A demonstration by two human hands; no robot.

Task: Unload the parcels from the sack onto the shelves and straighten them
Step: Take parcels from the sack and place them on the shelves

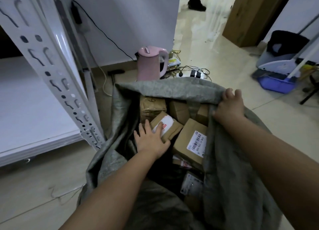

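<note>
Reaching into the open grey sack (233,169) on the floor, the left hand (151,141) lies on a small brown parcel (170,126) with a white label, fingers spread over its near edge, thumb against its side. The right hand (228,106) grips the sack's rim, fingers curled over the cloth. Several more cardboard parcels fill the sack. A white shelf (31,122) stands just left; a pink kettle (151,62) sits beyond.

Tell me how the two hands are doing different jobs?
The left hand reaches down inside the sack, fingers on a small parcel with a white label. The right hand stays up at the sack's rim, fingers curled round the grey cloth. Both are bare.
</note>
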